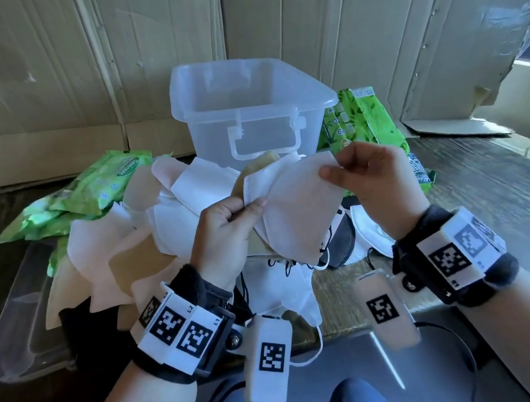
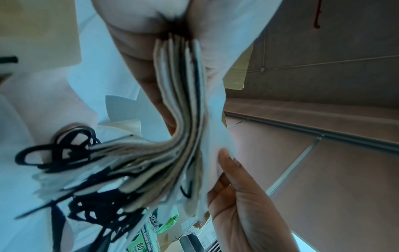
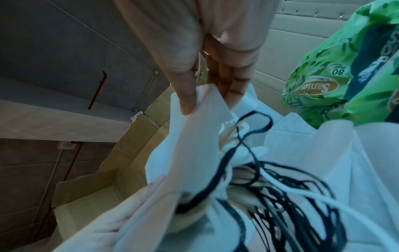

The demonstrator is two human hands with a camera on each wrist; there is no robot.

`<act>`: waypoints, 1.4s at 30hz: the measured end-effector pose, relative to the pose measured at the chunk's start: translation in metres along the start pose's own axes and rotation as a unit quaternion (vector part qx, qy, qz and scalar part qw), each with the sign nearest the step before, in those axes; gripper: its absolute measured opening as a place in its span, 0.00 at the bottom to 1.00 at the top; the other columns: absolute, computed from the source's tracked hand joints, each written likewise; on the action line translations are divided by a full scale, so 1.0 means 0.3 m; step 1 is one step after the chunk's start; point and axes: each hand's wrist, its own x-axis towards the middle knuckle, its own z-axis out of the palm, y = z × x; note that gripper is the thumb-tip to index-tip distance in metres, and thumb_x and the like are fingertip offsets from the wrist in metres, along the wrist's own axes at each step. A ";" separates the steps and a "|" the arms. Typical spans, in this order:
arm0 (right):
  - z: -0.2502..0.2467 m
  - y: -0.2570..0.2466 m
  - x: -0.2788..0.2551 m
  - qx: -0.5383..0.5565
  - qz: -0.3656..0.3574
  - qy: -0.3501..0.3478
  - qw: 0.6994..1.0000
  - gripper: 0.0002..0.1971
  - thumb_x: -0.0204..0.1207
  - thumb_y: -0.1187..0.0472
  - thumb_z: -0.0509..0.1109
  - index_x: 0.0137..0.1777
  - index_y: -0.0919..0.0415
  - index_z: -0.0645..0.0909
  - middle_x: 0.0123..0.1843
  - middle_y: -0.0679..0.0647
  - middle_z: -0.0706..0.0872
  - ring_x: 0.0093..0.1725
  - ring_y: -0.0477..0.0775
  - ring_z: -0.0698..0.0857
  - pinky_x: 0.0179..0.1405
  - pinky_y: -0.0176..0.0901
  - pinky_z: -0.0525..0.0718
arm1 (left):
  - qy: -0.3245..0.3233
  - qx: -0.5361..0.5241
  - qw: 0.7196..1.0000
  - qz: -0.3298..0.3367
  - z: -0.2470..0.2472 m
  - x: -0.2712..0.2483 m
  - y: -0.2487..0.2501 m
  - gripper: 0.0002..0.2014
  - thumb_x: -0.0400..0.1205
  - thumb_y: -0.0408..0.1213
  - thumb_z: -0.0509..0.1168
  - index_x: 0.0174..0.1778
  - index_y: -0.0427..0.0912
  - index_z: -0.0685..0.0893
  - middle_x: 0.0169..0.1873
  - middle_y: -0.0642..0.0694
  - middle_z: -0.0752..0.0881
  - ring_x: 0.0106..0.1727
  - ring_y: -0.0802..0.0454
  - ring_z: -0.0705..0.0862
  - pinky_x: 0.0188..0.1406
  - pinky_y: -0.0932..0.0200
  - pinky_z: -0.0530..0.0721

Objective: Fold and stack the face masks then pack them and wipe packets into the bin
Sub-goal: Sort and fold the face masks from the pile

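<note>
Up close, both hands hold a white face mask [image 1: 294,203] above the counter [image 1: 478,177]: left hand [image 1: 227,230] grips a stack of folded masks [image 2: 183,119], right hand [image 1: 373,182] pinches the mask's top edge. Behind stands the clear bin [image 1: 244,108].

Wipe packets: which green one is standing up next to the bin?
The green wipe packet right of the clear bin stands upright. The wipe packets on the left lie flat beside the masks.
</note>
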 end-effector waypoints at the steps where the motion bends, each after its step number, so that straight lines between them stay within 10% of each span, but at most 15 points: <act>1: -0.003 0.000 0.002 0.008 -0.007 0.001 1.000 0.15 0.68 0.68 0.75 0.27 0.55 0.75 0.23 0.42 0.76 0.31 0.49 0.74 0.35 0.47 0.76 | 0.003 -0.003 1.000 0.004 -0.002 0.002 0.001 0.26 0.68 0.51 0.71 0.38 0.25 0.84 0.37 0.40 0.81 0.42 0.47 0.77 0.49 0.52 0.73; 6: -0.023 -0.018 0.025 0.108 -0.039 0.036 0.993 0.05 0.67 0.61 0.67 0.36 0.59 0.74 0.28 0.41 0.81 0.31 0.40 0.76 0.34 0.29 0.75 | 0.007 0.003 1.000 0.023 -0.017 0.013 0.005 0.05 0.77 0.31 0.68 0.44 0.42 0.88 0.39 0.51 0.89 0.46 0.55 0.84 0.57 0.57 0.80; 10: -0.056 -0.043 0.054 0.154 -0.073 0.099 0.980 0.03 0.70 0.61 0.65 0.38 0.55 0.73 0.30 0.41 0.82 0.34 0.43 0.77 0.37 0.36 0.75 | 0.000 0.002 0.998 0.065 -0.035 0.012 0.012 0.25 0.78 0.20 0.63 0.63 0.54 0.74 0.49 0.70 0.85 0.49 0.73 0.83 0.53 0.73 0.79; 15: -0.071 -0.081 0.056 0.105 -0.126 0.124 0.979 0.09 0.69 0.53 0.68 0.37 0.53 0.70 0.30 0.44 0.79 0.32 0.46 0.73 0.33 0.39 0.72 | -0.021 0.050 0.994 0.091 -0.039 0.009 0.013 0.19 0.78 0.19 0.63 0.45 0.53 0.83 0.41 0.65 0.87 0.47 0.69 0.83 0.51 0.74 0.77; 22: -0.010 -0.144 -0.022 0.151 -0.088 -0.188 0.966 0.08 0.69 0.69 0.72 0.36 0.54 0.83 0.30 0.43 0.86 0.30 0.39 0.82 0.30 0.29 0.79 | -0.034 0.092 0.994 0.039 -0.033 0.000 0.015 0.16 0.79 0.24 0.64 0.40 0.52 0.88 0.36 0.64 0.89 0.45 0.64 0.86 0.56 0.67 0.80; 28: 0.011 -0.116 -0.014 0.089 0.006 -0.330 0.940 0.15 0.64 0.65 0.75 0.49 0.49 0.84 0.30 0.58 0.82 0.29 0.49 0.79 0.28 0.32 0.78 | -0.047 0.047 0.997 -0.025 -0.047 -0.019 0.067 0.21 0.74 0.51 0.52 0.38 0.52 0.92 0.45 0.55 0.91 0.56 0.57 0.85 0.59 0.58 0.77; 33: 0.065 -0.086 0.006 -0.102 -0.032 -0.254 0.961 0.17 0.68 0.65 0.76 0.53 0.48 0.77 0.22 0.46 0.76 0.23 0.42 0.68 0.23 0.31 0.66 | -0.109 0.060 0.992 0.016 -0.027 -0.034 0.082 0.10 0.74 0.50 0.70 0.30 0.52 0.90 0.33 0.55 0.87 0.39 0.61 0.84 0.43 0.69 0.77; 38: 0.078 -0.082 0.015 -0.212 -0.078 -0.181 0.957 0.13 0.61 0.58 0.81 0.39 0.46 0.79 0.20 0.45 0.76 0.22 0.44 0.70 0.24 0.32 0.64 | -0.084 0.106 0.991 -0.003 -0.025 -0.025 0.046 0.06 0.71 0.25 0.73 0.38 0.40 0.90 0.40 0.39 0.91 0.44 0.43 0.89 0.47 0.42 0.87; 42: 0.086 -0.077 0.003 -0.288 -0.119 -0.166 0.935 0.15 0.58 0.54 0.83 0.39 0.52 0.80 0.28 0.41 0.76 0.29 0.40 0.73 0.31 0.29 0.70 | -0.094 0.099 0.990 0.036 -0.029 -0.021 0.043 0.17 0.70 0.23 0.74 0.44 0.51 0.86 0.39 0.58 0.90 0.44 0.62 0.85 0.48 0.64 0.84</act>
